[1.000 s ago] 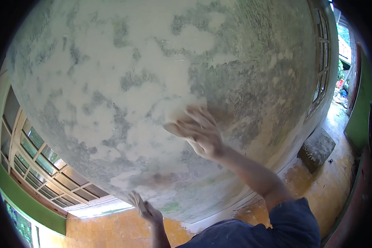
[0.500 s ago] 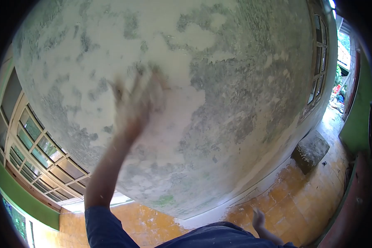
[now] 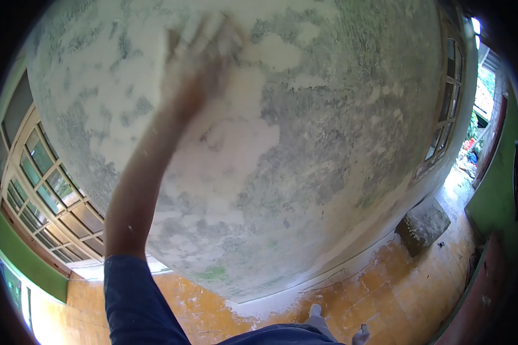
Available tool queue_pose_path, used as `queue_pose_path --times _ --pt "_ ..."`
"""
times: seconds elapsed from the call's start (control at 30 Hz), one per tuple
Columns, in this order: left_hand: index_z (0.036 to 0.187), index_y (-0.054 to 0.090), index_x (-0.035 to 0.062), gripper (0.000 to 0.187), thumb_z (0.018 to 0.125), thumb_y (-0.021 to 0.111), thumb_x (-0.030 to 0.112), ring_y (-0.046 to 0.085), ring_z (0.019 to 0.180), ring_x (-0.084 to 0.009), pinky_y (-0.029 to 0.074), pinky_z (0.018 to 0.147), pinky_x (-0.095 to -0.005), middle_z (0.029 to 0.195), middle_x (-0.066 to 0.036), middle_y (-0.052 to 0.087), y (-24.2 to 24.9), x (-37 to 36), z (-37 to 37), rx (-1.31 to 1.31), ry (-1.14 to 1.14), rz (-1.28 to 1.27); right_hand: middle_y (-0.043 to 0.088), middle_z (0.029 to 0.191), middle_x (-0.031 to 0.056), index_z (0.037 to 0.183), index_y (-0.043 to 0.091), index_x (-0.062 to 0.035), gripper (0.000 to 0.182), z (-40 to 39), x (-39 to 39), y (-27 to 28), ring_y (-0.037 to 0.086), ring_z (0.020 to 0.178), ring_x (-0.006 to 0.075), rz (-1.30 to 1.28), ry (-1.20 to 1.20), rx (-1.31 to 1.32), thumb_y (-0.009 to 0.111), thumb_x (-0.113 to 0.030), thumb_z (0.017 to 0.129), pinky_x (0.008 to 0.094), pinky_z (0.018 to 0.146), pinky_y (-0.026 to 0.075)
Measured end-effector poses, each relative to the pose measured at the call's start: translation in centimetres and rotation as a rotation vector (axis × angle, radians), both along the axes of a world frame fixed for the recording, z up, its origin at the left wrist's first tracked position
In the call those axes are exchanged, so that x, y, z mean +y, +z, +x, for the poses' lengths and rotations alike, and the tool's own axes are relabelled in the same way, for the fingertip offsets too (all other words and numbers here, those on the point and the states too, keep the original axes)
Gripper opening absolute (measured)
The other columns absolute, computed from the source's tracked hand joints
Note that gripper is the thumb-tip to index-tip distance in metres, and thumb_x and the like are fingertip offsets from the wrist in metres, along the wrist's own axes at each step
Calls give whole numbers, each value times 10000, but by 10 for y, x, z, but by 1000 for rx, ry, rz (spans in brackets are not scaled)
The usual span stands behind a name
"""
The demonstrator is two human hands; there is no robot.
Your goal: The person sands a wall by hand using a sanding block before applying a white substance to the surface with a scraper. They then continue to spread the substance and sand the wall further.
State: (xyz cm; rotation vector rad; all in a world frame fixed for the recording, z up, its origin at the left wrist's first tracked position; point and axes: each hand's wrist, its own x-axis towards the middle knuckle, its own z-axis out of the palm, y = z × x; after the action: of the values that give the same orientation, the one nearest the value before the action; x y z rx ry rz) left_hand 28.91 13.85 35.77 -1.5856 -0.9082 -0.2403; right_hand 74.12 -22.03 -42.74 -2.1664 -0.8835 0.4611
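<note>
1. Higher on the wall (image 3: 328, 149) than half a second ago, a person's left hand (image 3: 204, 54) has swept upward, while the right hand (image 3: 361, 335) has dropped farther down beside the body.
2. Motion blurs the left hand; its fingers look parted, but I cannot tell whether it grips anything or presses flat.
3. Only a small part of the right hand shows, well apart from the wall, its grip impossible to tell.
4. Directly before the person stands the wall, mottled pale and grey, with a green smudge low down.
5. Bare forearm runs down from the left hand to a dark blue sleeve (image 3: 135, 293).
6. Paned windows (image 3: 46, 172) flank the scene at left; a grey block (image 3: 423, 225) sits on the orange floor (image 3: 385, 276) near the wall's right foot.
</note>
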Motion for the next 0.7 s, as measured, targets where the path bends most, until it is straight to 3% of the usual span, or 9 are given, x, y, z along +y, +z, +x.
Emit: queue_pose_path --times 0.07,0.13,0.2,0.3,0.4,0.53,0.6,0.67,0.7 --pt "1418 317 159 565 888 489 58 150 1409 -259 -1 1153 -488 1543 -29 116 23 -2 3 -261 -303 203 639 1054 227 1092 605 14 319 -2 24 19 620 994 347 -40 30 40 505 -48 795 395 822 482" --pt "1431 289 162 558 909 462 66 147 1409 -256 -2 1157 -466 1538 -26 147 -35 -23 52 27 248 22 636 1065 230 1096 601 25 322 6 39 -4 618 1005 343 -85 62 84 504 -40 795 393 828 481" --pt "1450 229 168 589 916 458 72 126 1414 -236 -8 1155 -468 1539 -19 140 -123 -2 49 214 -107 -381 634 1071 232 1098 599 30 324 21 66 5 617 1010 340 -111 95 80 503 -36 795 392 831 480" --pt "1468 149 178 608 938 441 125 89 1420 -227 -4 1153 -478 1548 -11 90 -102 0 53 281 12 -440 626 1111 221 1165 564 55 366 47 158 33 611 1037 326 150 106 67 512 -16 810 377 872 470" --pt "1475 142 185 565 975 338 361 102 1418 -231 -2 1139 -514 1539 -15 144 7 3 32 -68 182 208 605 1168 209 1201 552 45 340 66 245 99 590 1081 319 362 176 -57 511 -56 879 365 908 454" --pt "1470 147 225 562 969 366 358 69 1417 -292 26 1123 -583 1546 -47 81 -10 26 54 -241 70 237 544 1255 215 1217 536 54 313 73 349 203 539 1143 300 641 306 -45 443 -102 963 347 954 415" --pt "1468 141 217 548 978 327 375 93 1417 -268 26 1123 -583 1545 -42 87 -86 16 106 100 170 -265 550 1236 216 1238 498 75 327 64 384 257 545 1127 293 762 311 87 436 -100 968 347 952 416" --pt "1471 123 211 536 988 300 363 83 1419 -242 3 1120 -581 1545 -40 86 -146 22 99 407 126 -346 547 1241 209 1240 493 74 323 55 404 302 541 1129 294 827 398 93 429 -88 968 348 952 416" --pt "1470 125 215 539 986 312 361 90 1418 -236 0 1122 -574 1546 -36 86 -125 19 103 194 88 -450 544 1246 202 1243 489 72 319 53 413 326 537 1131 295 894 469 90 423 -76 968 348 951 415"
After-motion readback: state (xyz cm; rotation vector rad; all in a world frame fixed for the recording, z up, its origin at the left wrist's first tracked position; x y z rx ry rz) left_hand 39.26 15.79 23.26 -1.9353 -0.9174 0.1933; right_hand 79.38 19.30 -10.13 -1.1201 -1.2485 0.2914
